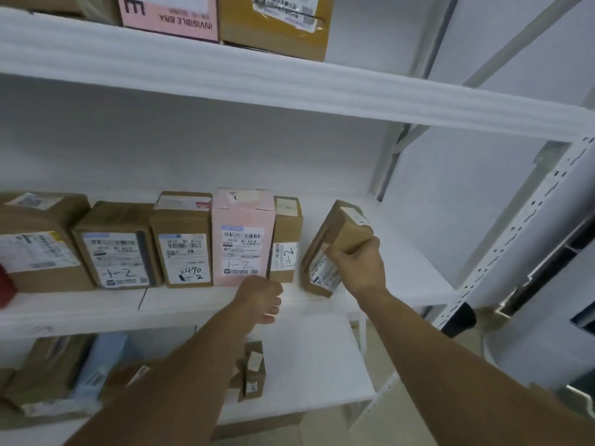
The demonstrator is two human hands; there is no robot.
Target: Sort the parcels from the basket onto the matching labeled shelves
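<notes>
R hand (357,268) fingers grasp tilted parcel (341,233) at 3 o'clock end of mid shelf (405,272), not yet set down. L hand (260,297) fingers curled, empty. Five-parcel row (241,239) already shelved; basket unseen, remainder unknown.

On middle shelf (402,278): parcel row (183,249) at left, tilted parcel (341,233) just beside its right end.
</notes>
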